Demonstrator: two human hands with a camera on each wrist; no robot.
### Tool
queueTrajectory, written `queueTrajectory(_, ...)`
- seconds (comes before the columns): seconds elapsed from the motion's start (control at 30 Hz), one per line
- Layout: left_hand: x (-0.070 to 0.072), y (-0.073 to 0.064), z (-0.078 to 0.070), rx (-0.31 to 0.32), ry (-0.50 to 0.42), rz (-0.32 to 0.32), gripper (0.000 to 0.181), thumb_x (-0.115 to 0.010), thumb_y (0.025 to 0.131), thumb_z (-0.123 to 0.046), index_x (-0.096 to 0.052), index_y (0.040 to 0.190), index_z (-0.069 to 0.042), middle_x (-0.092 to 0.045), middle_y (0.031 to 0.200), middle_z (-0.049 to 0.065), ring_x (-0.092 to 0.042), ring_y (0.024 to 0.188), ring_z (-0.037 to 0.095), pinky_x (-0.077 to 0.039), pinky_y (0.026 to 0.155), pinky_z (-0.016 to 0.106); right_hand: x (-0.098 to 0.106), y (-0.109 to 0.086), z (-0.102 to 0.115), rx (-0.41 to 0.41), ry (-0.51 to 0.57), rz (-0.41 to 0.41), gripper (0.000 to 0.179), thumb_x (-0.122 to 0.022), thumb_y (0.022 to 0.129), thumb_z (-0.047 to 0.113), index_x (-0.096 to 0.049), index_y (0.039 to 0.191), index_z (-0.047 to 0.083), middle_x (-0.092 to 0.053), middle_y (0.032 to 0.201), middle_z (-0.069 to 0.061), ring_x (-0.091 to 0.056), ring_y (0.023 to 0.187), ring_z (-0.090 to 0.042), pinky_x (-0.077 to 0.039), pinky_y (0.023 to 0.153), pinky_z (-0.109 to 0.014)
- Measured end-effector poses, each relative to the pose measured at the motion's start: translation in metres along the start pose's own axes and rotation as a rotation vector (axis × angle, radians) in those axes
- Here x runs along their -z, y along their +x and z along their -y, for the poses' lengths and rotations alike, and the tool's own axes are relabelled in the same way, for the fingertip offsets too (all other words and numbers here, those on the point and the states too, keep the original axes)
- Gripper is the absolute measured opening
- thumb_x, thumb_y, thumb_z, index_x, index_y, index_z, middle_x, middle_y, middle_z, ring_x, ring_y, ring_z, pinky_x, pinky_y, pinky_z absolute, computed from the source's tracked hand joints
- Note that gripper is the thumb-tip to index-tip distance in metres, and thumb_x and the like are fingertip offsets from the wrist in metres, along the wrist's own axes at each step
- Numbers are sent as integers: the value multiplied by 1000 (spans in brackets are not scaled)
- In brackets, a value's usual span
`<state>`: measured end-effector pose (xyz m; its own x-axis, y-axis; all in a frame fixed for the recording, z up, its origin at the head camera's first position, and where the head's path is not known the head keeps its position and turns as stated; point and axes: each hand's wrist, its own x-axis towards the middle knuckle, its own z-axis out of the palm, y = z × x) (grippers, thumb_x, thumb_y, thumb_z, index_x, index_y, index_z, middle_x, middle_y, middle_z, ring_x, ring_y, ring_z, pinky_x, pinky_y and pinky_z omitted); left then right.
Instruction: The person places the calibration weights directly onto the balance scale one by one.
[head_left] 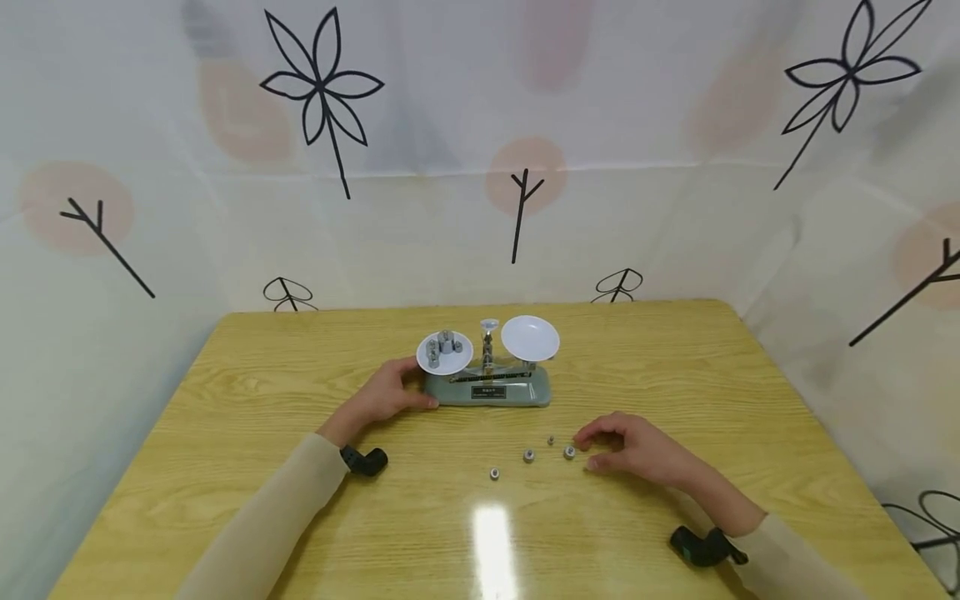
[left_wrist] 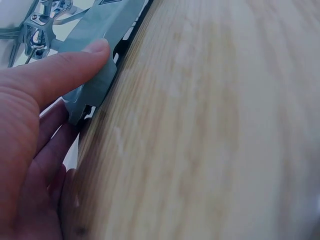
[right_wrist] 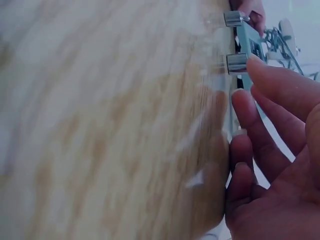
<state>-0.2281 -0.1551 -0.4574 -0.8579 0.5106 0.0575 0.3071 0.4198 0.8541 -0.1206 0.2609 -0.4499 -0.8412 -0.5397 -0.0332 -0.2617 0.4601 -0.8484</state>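
Note:
A green-based balance scale (head_left: pixel 487 390) stands toward the back of the table. My left hand (head_left: pixel 390 390) grips the left end of its base, with the thumb (left_wrist: pixel 85 62) along the front and the fingers behind the end. Several metal weights (head_left: pixel 446 340) stand in the left pan (head_left: pixel 448 367), while the right pan (head_left: pixel 530 337) holds nothing and sits higher. Loose weights lie in front of the scale. My right hand (head_left: pixel 637 450) is beside the nearest weight (head_left: pixel 569 452), thumb and fingers parted and loosely bent. In the right wrist view, its thumb tip overlaps a weight (right_wrist: pixel 237 63).
Other small weights stand on the wooden table (head_left: pixel 360 517): one at the front left (head_left: pixel 494 473), one in the middle (head_left: pixel 528 456) and a tiny one (head_left: pixel 551 439) closer to the scale. A patterned cloth (head_left: pixel 450 233) hangs behind the table and at its sides.

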Motion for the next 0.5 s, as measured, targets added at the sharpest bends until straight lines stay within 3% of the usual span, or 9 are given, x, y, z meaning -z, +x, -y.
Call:
queueTrajectory(0.17, 6, -9, -27, -9, 6, 19, 65, -83, 80, -4, -55, 138, 5, -53, 142, 19, -41, 137, 36, -29, 114, 51, -3, 3, 4, -6, -51, -20, 29, -80, 86, 20, -71, 113, 15, -69, 112, 3, -62, 106, -10, -49, 91, -23)
queueTrajectory(0.27, 6, -10, -29, -17, 2, 15, 65, -82, 80, -4, -55, 138, 4, -53, 142, 19, -41, 137, 36, -29, 114, 51, -5, 5, 5, -6, -70, -15, 29, -80, 86, 21, -72, 113, 18, -69, 112, 5, -61, 107, -11, -48, 93, -24)
queueTrajectory(0.37, 6, -10, -29, -17, 3, 14, 65, -82, 80, -4, -55, 138, 4, -53, 142, 19, -40, 137, 37, -29, 114, 52, -6, 8, 7, 7, -84, -2, 27, -79, 87, 21, -72, 113, 19, -68, 111, 7, -60, 105, -11, -48, 92, -24)
queueTrajectory(0.5, 2, -4, -8, -2, 8, 10, 69, -84, 79, -5, -53, 140, 3, -51, 144, 18, -38, 139, 35, -27, 115, 51, -8, 10, 9, 46, -79, 8, 24, -78, 87, 19, -73, 110, 17, -68, 108, 5, -60, 103, -14, -48, 90, -25)
